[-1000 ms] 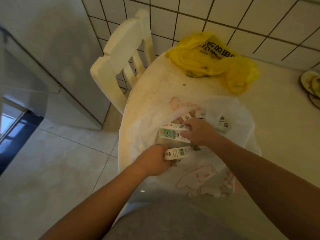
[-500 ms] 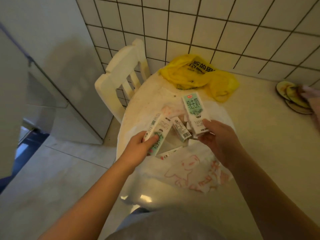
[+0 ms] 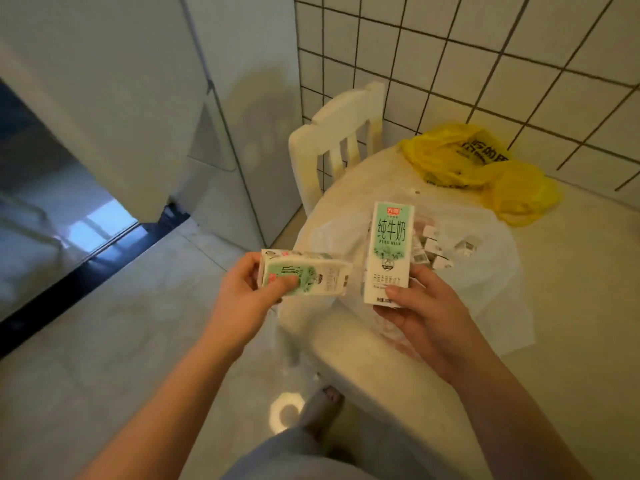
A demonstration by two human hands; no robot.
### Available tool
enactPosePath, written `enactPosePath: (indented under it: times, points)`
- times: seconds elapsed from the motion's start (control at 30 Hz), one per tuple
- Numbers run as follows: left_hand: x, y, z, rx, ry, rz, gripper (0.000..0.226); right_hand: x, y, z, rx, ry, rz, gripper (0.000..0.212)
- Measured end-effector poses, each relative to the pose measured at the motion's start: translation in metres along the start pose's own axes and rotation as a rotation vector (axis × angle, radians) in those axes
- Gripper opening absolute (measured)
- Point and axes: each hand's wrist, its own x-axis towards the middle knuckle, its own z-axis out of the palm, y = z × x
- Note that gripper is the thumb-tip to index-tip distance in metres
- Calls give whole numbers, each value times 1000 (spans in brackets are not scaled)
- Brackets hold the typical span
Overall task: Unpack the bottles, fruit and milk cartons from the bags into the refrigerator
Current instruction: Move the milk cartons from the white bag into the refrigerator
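My left hand (image 3: 242, 294) clasps a green-and-white cardboard milk carton (image 3: 308, 277) sideways, just left of the translucent white plastic bag (image 3: 485, 261). My right hand (image 3: 424, 306) pinches a second carton (image 3: 389, 251) upright over the bag's near edge. I judge both are lifted out, so next comes carrying them left of the bag to the tall white refrigerator (image 3: 104, 81).

Dim warm light, soft blur, glare on floor (image 3: 285, 408), bowed edges

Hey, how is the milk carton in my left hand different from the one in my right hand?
The left carton lies sideways in the left hand; the right carton stands upright in the right hand. The left thumb covers part of the left carton's green print; the right carton's green print shows fully, with the thumb near its base. Both share the same white-and-green design.
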Motion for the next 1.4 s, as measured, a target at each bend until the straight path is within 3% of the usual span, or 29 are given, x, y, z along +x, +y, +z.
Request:
enactPosePath:
  times: [0.23, 0.33, 0.53, 0.83, 1.07, 1.4]
  points:
    - [-57, -24, -79, -195, 161, -98, 26, -2, 52, 78, -78, -224, 107, 40]
    - [-71, -34, -115, -322, 224, -132, 31, -2, 73, 122, -116, -321, 141, 50]
    - [-74, -55, -216, -361, 295, -136, 24, 17, 124, 232, -285, -490, 143, 65]
    - [-38, -82, -429, -305, 375, -38, 42, 56, 220, 454, -436, -434, 87, 28]
    - [-1, -87, -560, -237, 451, 3, 28, 89, 267, 591, -491, -402, 48, 33]
    - [111, -50, -646, -272, 479, 137, 25, 173, 249, 711, -444, -340, -145, 29]
